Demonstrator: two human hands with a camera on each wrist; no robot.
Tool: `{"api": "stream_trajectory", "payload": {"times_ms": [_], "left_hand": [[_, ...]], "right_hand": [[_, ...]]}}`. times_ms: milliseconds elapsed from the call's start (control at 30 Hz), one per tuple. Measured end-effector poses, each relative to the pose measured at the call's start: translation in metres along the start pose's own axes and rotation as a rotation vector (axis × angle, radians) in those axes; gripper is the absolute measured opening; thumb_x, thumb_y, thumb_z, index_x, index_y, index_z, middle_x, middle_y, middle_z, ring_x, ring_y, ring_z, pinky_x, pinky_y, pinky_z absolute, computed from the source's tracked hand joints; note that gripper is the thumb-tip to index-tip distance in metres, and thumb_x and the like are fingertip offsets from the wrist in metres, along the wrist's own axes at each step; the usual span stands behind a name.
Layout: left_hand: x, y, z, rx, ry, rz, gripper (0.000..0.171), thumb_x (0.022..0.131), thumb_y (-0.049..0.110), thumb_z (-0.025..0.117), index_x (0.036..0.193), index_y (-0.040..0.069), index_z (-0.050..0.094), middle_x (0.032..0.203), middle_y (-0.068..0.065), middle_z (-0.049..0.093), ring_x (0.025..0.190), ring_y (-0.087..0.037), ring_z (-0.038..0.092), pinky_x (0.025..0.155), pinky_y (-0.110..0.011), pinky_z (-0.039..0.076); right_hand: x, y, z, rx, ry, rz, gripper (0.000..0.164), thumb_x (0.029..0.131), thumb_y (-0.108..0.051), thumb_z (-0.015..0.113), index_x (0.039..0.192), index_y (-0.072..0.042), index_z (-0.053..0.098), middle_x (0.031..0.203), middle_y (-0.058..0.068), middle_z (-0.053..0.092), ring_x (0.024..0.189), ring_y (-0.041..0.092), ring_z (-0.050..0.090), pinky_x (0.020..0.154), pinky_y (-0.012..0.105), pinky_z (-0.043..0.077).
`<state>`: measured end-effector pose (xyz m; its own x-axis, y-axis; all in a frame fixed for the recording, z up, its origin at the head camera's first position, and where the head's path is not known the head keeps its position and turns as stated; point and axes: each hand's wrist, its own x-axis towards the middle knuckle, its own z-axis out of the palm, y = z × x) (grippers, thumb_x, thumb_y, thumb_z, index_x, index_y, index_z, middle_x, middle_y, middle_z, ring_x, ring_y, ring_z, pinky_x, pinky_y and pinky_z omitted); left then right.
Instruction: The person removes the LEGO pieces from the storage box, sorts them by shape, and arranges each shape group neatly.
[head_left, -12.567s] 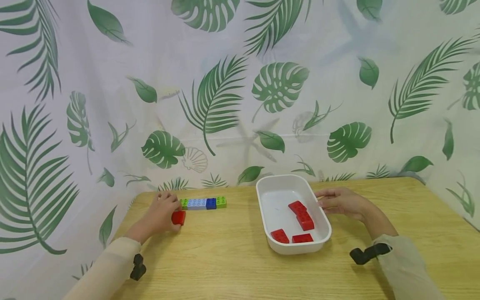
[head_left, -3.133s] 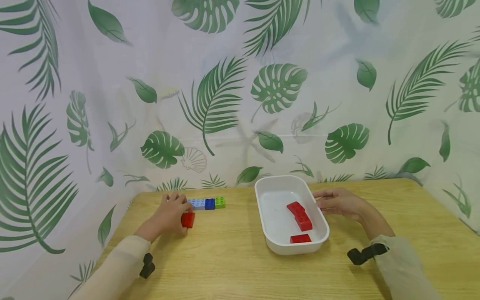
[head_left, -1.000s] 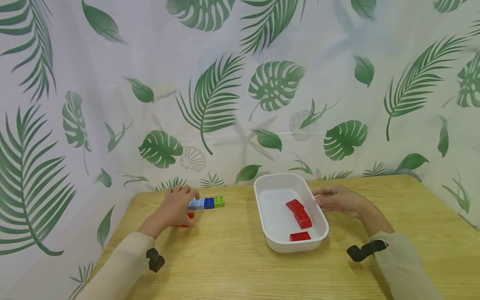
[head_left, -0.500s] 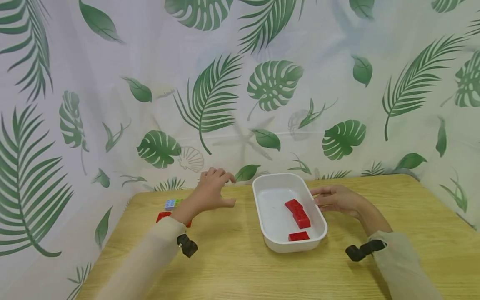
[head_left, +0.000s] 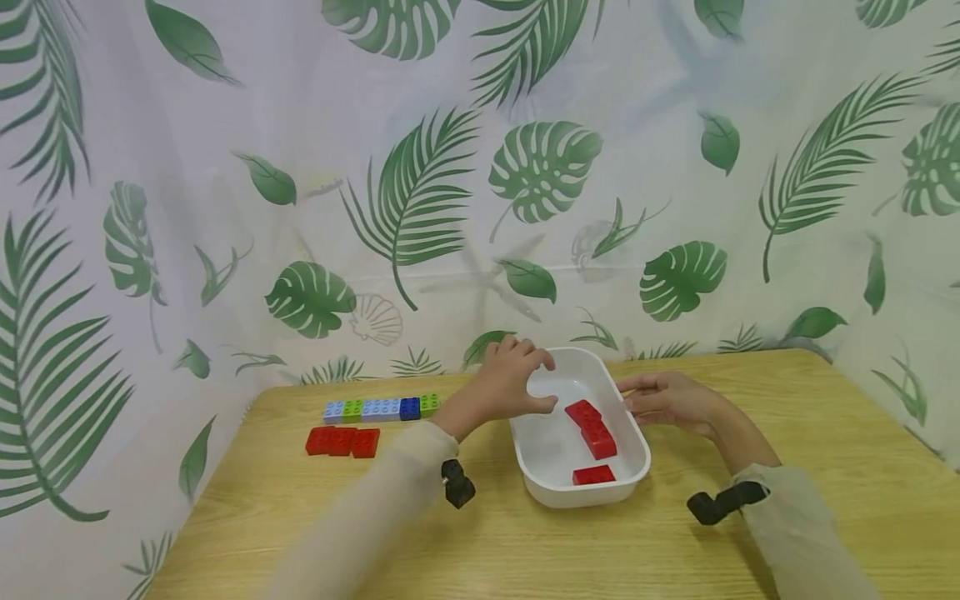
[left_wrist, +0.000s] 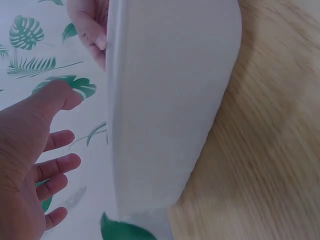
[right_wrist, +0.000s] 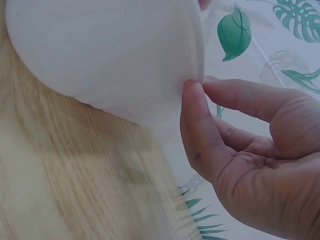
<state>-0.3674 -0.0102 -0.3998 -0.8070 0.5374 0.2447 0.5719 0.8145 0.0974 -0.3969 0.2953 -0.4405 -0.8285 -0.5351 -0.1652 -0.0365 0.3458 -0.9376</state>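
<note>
My left hand (head_left: 517, 379) reaches over the left side of a white plastic tub (head_left: 637, 477), thumb and fingers spread and holding nothing. In the left wrist view those fingers (left_wrist: 57, 167) stand apart from the tub's outer wall (left_wrist: 165, 110). My right hand (head_left: 678, 404) is at the tub's right side; the right wrist view shows thumb and forefinger pinching the rim. Inside the tub lie two red toy building bricks (head_left: 598, 439) end to end and another red brick (head_left: 593, 475) near the front wall. Three red bricks (head_left: 341, 441) form a row on the table.
Behind the red row runs a straight line of light blue, green and dark blue bricks (head_left: 382, 408). The wooden table (head_left: 480, 542) ends at the back against a leaf-print curtain (head_left: 450, 208). A black wrist mount (head_left: 457, 485) sits on each sleeve.
One red brick has left the tub and is now in the row on the table. My left hand has let go there and moved right, over the tub. My right hand has stayed put.
</note>
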Motion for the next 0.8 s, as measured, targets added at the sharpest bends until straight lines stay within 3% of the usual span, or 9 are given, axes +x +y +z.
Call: {"api": "stream_trajectory", "payload": {"times_ms": [133,300,500,800], "left_hand": [[0.013,0.006,0.012,-0.003,-0.038,0.002,0.047,0.090,0.049,0.072,0.126,0.020,0.065,0.119,-0.002,0.063,0.109,-0.018,0.046,0.095,-0.038,0.039],[0.025,0.010,0.026,-0.008,-0.086,0.000,0.046,0.091,0.050,0.071,0.126,0.021,0.065,0.118,-0.001,0.063,0.112,-0.019,0.047,0.103,-0.044,0.038],[0.032,0.017,0.034,-0.005,-0.121,0.002,0.043,0.091,0.047,0.072,0.124,0.020,0.066,0.118,-0.001,0.063,0.112,-0.018,0.047,0.100,-0.042,0.040],[0.040,0.021,0.056,0.099,-0.136,0.012,0.038,0.091,0.052,0.071,0.118,0.026,0.068,0.112,0.002,0.061,0.112,-0.017,0.046,0.103,-0.040,0.039]], "right_hand": [[0.000,-0.001,0.000,-0.005,-0.002,0.004,0.059,0.098,-0.020,0.066,0.145,0.010,0.045,0.121,0.008,0.071,0.109,0.015,0.068,0.098,0.039,0.056],[0.000,-0.001,0.001,0.006,0.016,0.022,0.058,0.098,-0.019,0.066,0.146,0.007,0.046,0.124,0.012,0.070,0.112,0.019,0.067,0.100,0.042,0.055],[0.000,0.002,0.000,0.022,0.020,0.018,0.058,0.098,-0.018,0.065,0.146,0.008,0.045,0.126,0.012,0.070,0.112,0.018,0.067,0.099,0.041,0.055],[0.001,0.003,-0.001,0.028,0.018,0.024,0.058,0.098,-0.018,0.066,0.146,0.007,0.046,0.127,0.012,0.069,0.113,0.019,0.067,0.100,0.041,0.055]]}}
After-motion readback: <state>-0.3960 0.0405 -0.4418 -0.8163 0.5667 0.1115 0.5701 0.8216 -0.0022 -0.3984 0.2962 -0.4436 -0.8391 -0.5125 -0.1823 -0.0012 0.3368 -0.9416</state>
